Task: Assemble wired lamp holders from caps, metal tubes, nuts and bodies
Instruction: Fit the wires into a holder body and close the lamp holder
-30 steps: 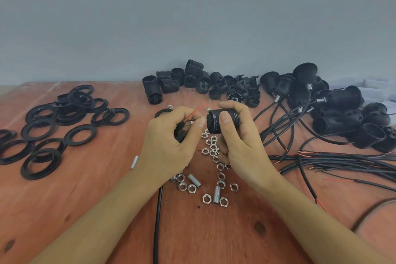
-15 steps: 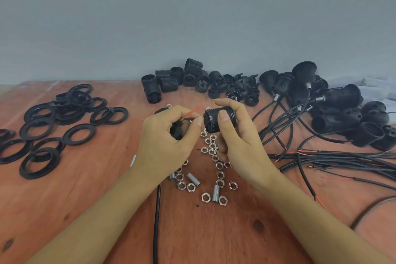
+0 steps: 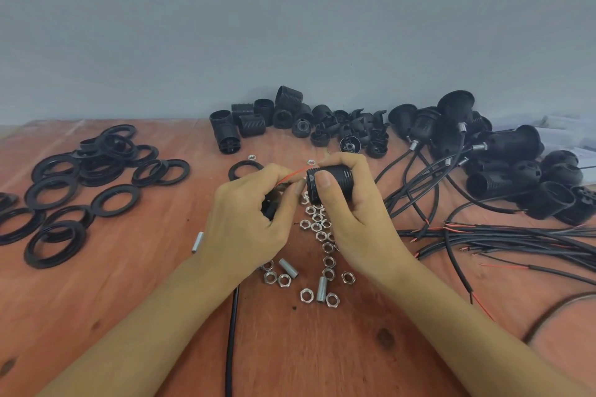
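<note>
The right hand point(image 3: 351, 213) grips the threaded body point(image 3: 332, 182) lying sideways, open end facing the left hand point(image 3: 248, 219), which pinches the red wire point(image 3: 292, 175) beside it.

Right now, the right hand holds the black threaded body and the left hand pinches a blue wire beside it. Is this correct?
No: the wire is red, not blue, as the head view shows. The right hand does hold the black threaded body, and the left hand pinches the wire beside it.
</note>
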